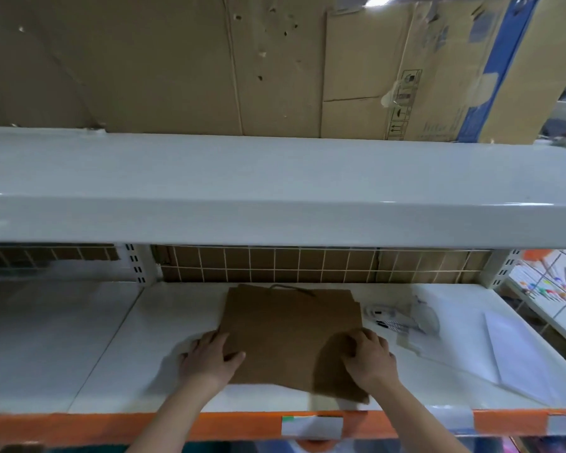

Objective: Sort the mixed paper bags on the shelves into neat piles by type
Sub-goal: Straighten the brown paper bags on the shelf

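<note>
- Brown paper bags (285, 335) lie flat in a loose pile on the white lower shelf (111, 361), mid-shelf, handle toward the back grid.
- Left hand (209, 358) rests on the pile's left edge, fingers spread and fairly straight, thumb on top of the paper.
- Right hand (368, 358) sits on the pile's right near corner, fingers curled down; whether it grips the paper, cannot tell.
- White bags (517, 351) lie well apart to the right.
- Upper shelf (275, 191) is bare; cardboard (177, 67) stands behind it.

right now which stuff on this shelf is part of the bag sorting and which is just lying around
Part of the job:
brown paper bags, left hand and right hand resting on them

Just lying about:
white envelopes
clear plastic packets
cardboard boxes on the upper shelf
</note>
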The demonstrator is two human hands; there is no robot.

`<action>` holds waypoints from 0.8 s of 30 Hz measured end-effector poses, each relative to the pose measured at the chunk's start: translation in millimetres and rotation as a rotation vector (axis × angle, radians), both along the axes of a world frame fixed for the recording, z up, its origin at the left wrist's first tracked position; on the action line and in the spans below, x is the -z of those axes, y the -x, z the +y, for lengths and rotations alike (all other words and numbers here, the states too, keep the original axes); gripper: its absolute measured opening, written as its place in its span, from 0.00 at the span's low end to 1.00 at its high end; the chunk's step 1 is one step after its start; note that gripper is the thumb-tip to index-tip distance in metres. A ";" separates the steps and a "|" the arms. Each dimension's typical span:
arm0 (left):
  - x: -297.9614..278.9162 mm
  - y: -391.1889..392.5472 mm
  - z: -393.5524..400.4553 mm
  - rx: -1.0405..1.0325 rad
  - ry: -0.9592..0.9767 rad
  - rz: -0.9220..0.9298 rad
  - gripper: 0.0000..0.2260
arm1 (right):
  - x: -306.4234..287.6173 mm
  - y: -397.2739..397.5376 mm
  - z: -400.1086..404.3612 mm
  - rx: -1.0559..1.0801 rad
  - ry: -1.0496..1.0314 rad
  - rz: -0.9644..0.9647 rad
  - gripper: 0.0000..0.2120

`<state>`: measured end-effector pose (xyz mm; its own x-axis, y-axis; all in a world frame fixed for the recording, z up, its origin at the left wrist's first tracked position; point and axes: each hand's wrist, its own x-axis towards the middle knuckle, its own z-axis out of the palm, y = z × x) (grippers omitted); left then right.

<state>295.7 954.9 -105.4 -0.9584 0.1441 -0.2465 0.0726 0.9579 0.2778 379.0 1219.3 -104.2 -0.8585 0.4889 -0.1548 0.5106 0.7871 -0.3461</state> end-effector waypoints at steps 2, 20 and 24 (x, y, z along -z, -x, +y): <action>-7.1 -1.1 -9.9 -0.016 -0.020 0.057 0.27 | -6.0 1.2 -5.6 0.015 0.015 0.020 0.22; -68.4 -39.0 -230.7 -0.097 -0.070 0.500 0.21 | -49.5 13.5 -215.2 -0.181 0.211 0.203 0.20; -78.8 -47.5 -303.9 -0.148 -0.049 0.526 0.20 | -56.6 11.1 -287.1 -0.215 0.236 0.283 0.19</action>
<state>343.2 651.0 -26.6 -0.9615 -0.0023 0.2748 0.0792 0.9552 0.2851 367.8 932.2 -47.6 -0.9618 0.2733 0.0152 0.2024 0.7475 -0.6327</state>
